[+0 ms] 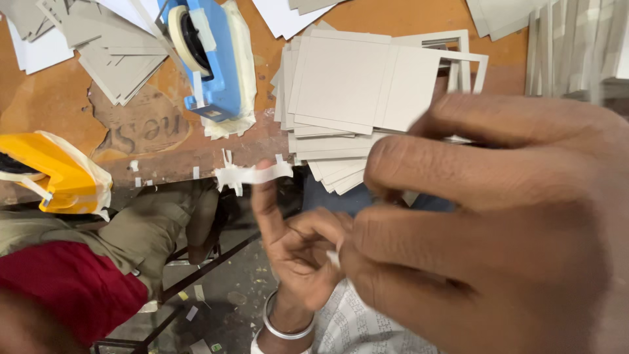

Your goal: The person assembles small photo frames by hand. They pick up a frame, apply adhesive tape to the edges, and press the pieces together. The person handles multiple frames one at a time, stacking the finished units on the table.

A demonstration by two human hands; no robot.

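Observation:
My left hand (295, 252), with a metal bangle on the wrist, is below the table edge, its forefinger raised. A torn strip of white tape (252, 174) sits at that fingertip, by the table's edge. My right hand (498, 229) is large, blurred and close to the camera. Its fingers meet the curled left fingers on a small white bit of tape (334, 259). A stack of grey card sheets (347, 98) lies on the orange table (393, 16) just beyond the hands.
A blue tape dispenser (209, 59) stands at the back left and a yellow one (56, 174) at the left edge. More grey card pieces (111, 52) and frames (468, 62) lie around. Another person in red and olive clothing (72, 275) is at lower left.

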